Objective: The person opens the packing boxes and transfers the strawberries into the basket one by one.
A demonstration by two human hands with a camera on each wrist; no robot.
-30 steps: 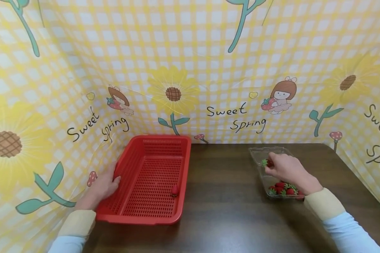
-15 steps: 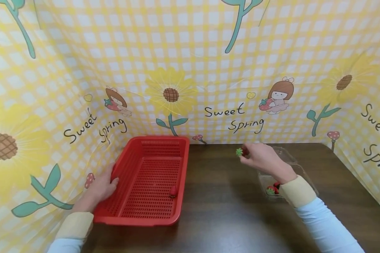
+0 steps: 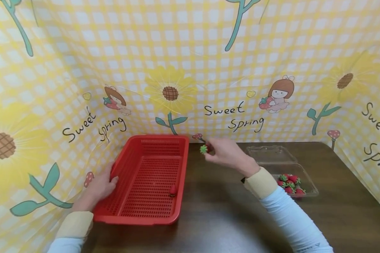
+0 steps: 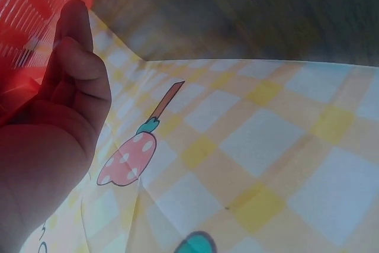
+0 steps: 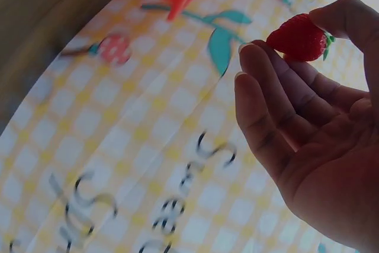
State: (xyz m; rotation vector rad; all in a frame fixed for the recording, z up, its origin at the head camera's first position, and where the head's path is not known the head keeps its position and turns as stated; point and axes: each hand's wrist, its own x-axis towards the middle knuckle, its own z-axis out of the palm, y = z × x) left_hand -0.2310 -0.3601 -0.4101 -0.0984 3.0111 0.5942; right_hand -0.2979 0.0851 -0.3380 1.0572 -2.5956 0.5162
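Pinching a bumpy, cone-shaped red strawberry in my right hand, I hold it above the wood-grained table, near the slotted red basket whose side my left hand grips; checked cloth reads "Sweet Spring".

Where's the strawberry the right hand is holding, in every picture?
Head: the strawberry is just right of and below the middle, in the right hand.
Left wrist: it's not there.
Right wrist: the strawberry sits upper right.
Landmark in all three: the red basket, partly cut off in both wrist views.
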